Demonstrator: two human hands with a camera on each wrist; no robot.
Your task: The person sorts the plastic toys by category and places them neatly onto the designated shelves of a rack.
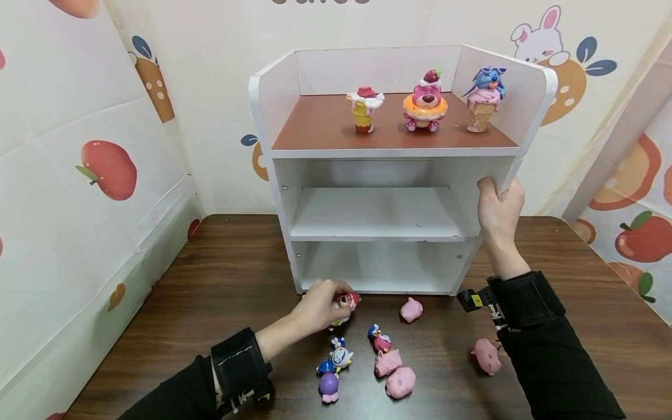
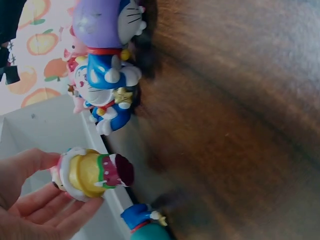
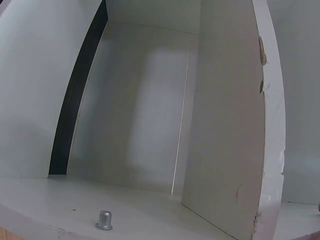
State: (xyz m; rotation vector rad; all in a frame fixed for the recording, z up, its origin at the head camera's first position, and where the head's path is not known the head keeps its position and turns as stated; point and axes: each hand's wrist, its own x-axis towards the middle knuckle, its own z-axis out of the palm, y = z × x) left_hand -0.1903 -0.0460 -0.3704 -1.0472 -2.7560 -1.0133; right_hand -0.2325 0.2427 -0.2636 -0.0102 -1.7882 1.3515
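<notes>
My left hand [image 1: 317, 306] pinches a small bear figurine [image 1: 346, 300] between thumb and fingers, just in front of the white shelf unit [image 1: 391, 153]. In the left wrist view the bear figurine [image 2: 87, 172] shows a yellow middle and a dark red base; its head is partly covered by the hand. My right hand [image 1: 501, 216] grips the edge of the unit's right side panel. Near my left hand on the table stand blue-and-white figurines [image 1: 341, 356], one with a purple ball-like part [image 1: 328, 384].
On the brown top shelf stand an ice-cream figurine [image 1: 364, 111], a pink bear [image 1: 426, 105] in an orange ring and a blue figure [image 1: 485, 99] on a cone. Several pink pigs [image 1: 401, 382] lie on the wooden table [image 1: 241, 262]. A metal shelf peg [image 3: 104, 220] juts from a panel.
</notes>
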